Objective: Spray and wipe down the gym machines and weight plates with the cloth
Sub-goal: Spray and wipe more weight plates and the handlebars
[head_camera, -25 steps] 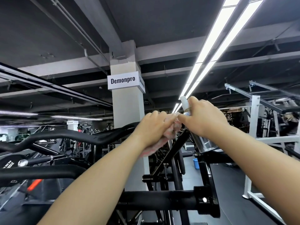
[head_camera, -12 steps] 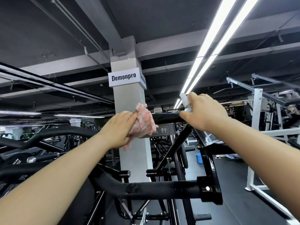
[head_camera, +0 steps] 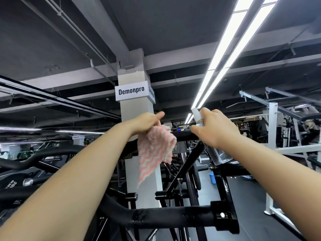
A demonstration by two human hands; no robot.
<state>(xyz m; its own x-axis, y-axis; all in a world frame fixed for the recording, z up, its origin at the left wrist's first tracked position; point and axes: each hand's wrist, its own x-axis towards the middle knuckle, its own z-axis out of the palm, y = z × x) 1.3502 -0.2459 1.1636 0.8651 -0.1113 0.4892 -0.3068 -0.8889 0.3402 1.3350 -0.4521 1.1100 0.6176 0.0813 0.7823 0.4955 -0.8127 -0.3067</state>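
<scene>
Nearest bar: one thick black padded bar (head_camera: 166, 217) of the gym machine, running across the bottom, ending right in a black bracket (head_camera: 224, 214).
Hands: two, both raised above that bar, apart from each other.
Left hand (head_camera: 145, 123): fingers pinched on the top edge of the cloth, thumb stretched out toward the right.
Cloth (head_camera: 155, 151): one, pink and white, fluffy, hanging loose below the left hand, in front of the pillar and the upper bar.
Right hand (head_camera: 212, 130): curled round the neck of the spray bottle, nozzle sticking up past the fingers.
Spray bottle (head_camera: 217, 154): one, clear, white nozzle on top, body slanting down under the right wrist.
Upper bar (head_camera: 184, 133): one black crossbar between the two hands, partly covered by cloth and right hand.
Left side: curved black machine arms (head_camera: 43, 154) and one weight plate (head_camera: 10, 182) near the left edge.
Behind: one white pillar (head_camera: 137, 108) with a sign (head_camera: 131, 92) reading "Demonpro".
Right side: white machine frame (head_camera: 271, 134); one blue bucket (head_camera: 212, 178) on the floor.
Ceiling: two long light strips (head_camera: 231, 44).
</scene>
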